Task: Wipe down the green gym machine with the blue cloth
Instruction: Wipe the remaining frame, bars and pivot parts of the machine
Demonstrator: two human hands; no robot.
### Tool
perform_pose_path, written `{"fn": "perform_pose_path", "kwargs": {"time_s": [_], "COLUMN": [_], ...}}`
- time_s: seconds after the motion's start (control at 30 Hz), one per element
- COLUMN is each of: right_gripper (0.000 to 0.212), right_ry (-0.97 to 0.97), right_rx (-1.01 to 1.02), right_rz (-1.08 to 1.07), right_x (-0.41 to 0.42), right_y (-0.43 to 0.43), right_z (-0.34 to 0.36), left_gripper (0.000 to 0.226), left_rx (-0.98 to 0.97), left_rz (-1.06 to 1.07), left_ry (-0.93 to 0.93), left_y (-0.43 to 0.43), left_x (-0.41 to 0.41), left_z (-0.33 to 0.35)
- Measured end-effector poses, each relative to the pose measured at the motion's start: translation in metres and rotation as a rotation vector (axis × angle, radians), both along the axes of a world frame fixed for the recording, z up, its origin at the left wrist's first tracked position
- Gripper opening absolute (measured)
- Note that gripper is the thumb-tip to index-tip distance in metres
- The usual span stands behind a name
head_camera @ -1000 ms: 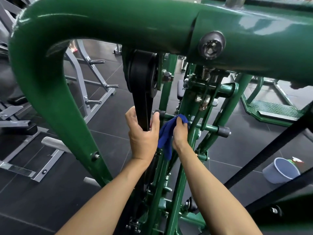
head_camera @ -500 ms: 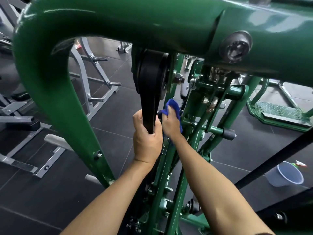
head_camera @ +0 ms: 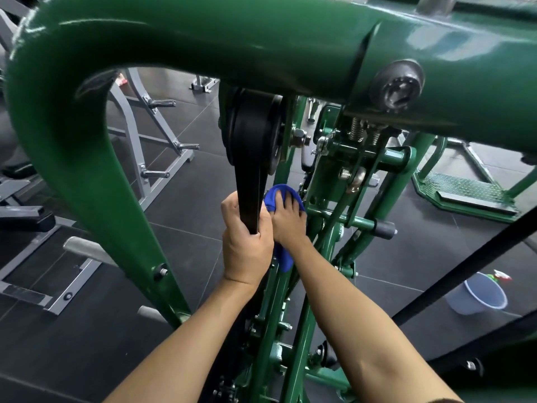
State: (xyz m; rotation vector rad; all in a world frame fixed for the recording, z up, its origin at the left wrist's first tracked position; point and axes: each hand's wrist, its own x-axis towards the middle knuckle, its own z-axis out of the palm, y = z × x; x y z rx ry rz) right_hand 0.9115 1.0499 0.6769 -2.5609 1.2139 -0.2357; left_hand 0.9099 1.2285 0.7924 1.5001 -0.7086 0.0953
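Observation:
The green gym machine arches over the view, with a thick tube on top and thinner green bars below. A black belt hangs from a black pulley. My left hand grips that belt from the left. Just to its right, my right hand presses the blue cloth against a green upright behind the belt. A tail of the cloth hangs below my right wrist. The bar under the cloth is hidden.
Grey metal racks with chrome pegs stand on the dark tiled floor at the left. A pale blue bucket sits on the floor at the right. Black diagonal bars cross the right side. A green footplate lies beyond.
My right hand has carried the blue cloth up and left, from the horizontal green rod to the upright beside the belt. My left hand keeps its grip on the belt.

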Motion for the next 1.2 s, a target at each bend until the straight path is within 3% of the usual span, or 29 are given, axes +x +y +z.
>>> {"fn": "perform_pose_path", "kwargs": {"time_s": [0.17, 0.33, 0.43, 0.63, 0.9, 1.03, 1.2], "right_gripper": [0.071, 0.068, 0.065, 0.067, 0.081, 0.060, 0.058], "right_ry": [-0.041, -0.084, -0.195, -0.179, -0.110, -0.268, -0.532], "right_rx": [0.003, -0.228, -0.265, -0.031, 0.027, 0.127, 0.219], "right_rz": [-0.025, -0.044, -0.196, -0.221, -0.152, -0.169, -0.224], "right_x": [-0.025, -0.033, -0.032, -0.043, -0.058, -0.065, -0.052], "right_y": [0.004, 0.013, 0.001, -0.011, -0.013, 0.013, 0.020], "right_z": [-0.008, -0.018, 0.012, -0.010, -0.029, -0.038, -0.006], "left_gripper": [0.025, 0.029, 0.034, 0.034, 0.025, 0.025, 0.025], "left_rx": [0.027, 0.002, -0.006, -0.013, 0.002, -0.006, 0.008], "left_rz": [0.005, -0.011, -0.012, -0.007, 0.014, 0.018, 0.026], "left_ry": [-0.015, -0.011, -0.014, -0.023, -0.038, -0.052, -0.035], "left_y": [-0.001, 0.000, 0.001, 0.000, -0.001, -0.001, -0.001], "left_x": [0.000, -0.001, -0.001, -0.001, -0.002, -0.001, -0.001], "left_z": [-0.002, -0.001, -0.001, -0.001, 0.000, 0.000, 0.000]}}
